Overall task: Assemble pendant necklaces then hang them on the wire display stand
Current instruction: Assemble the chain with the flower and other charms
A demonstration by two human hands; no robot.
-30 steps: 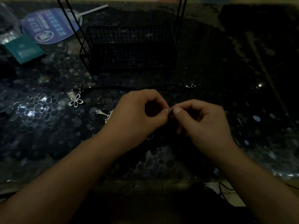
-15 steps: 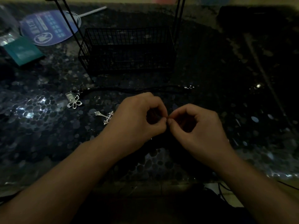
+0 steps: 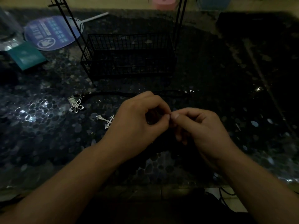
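Dim, pebbled worktop unchanged, I see my left hand and right hand still pinching something tiny together, now nearer me, so assembly continues.

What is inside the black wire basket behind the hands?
Through the wire basket only the dark table shows; no necklace or pendant is visible in it. The picture is dim, so a small dark thing on its floor could go unseen.
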